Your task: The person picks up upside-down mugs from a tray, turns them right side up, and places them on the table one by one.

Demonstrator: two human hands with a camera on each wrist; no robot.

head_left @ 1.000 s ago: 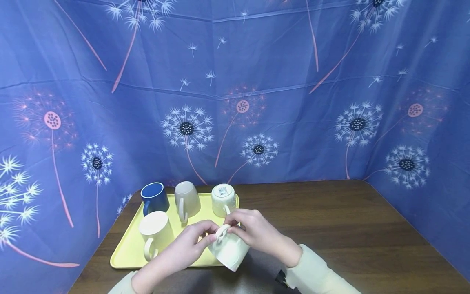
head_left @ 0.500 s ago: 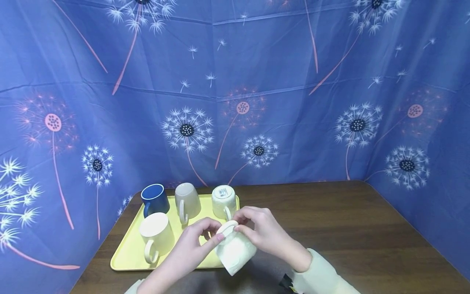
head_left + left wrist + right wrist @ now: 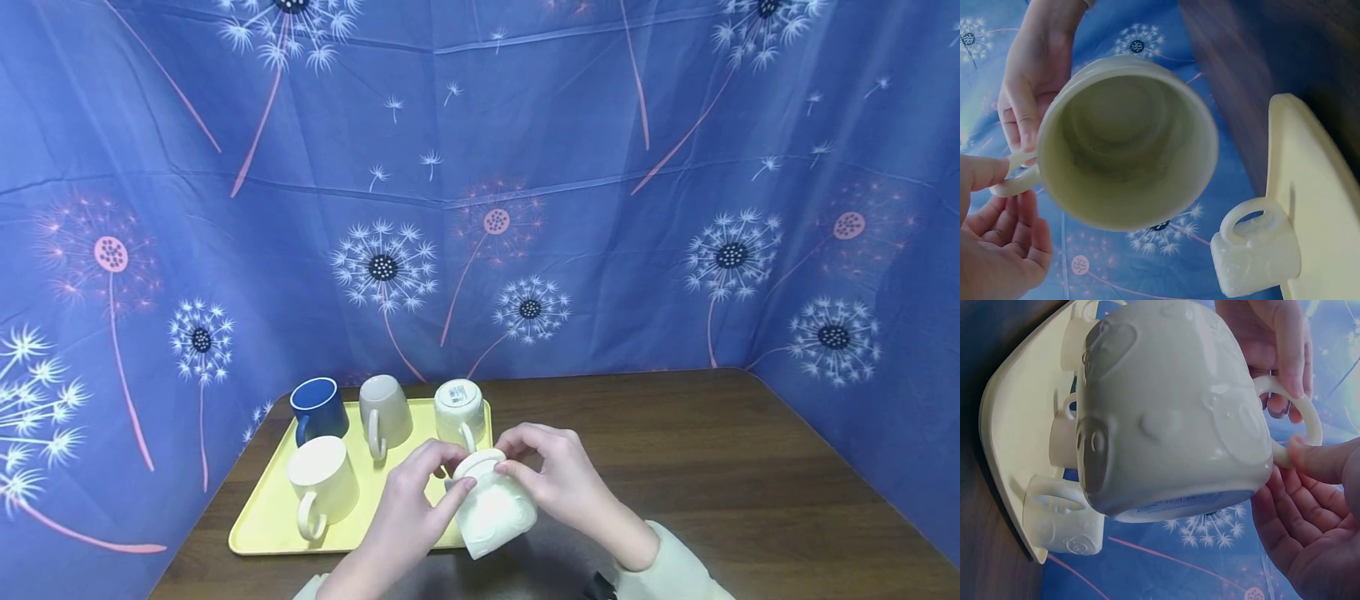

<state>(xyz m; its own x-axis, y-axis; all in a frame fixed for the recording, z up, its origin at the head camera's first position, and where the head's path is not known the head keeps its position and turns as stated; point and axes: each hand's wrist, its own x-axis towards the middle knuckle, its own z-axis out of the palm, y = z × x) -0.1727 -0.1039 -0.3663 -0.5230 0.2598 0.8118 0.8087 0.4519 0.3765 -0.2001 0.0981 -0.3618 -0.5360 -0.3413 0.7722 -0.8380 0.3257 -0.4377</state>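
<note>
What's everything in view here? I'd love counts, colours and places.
Table: one, brown, across the bottom
Cloth: one, blue with dandelions, behind
Tray: one, yellow, on the table's left
Blue mug: one, blue, tray's back left
Grey mug: one, grey, tray's back middle
Labelled mug: one, white, tray's back right
Cream mug: one, cream, tray's front left
Held mug: one, white, near tray's front right
Dark item: one, black, bottom edge, unclear
Sleeves: two, pale, bottom edge
Left hand: one, bare, pinching the held mug's handle
Right hand: one, bare, pinching that handle
</note>
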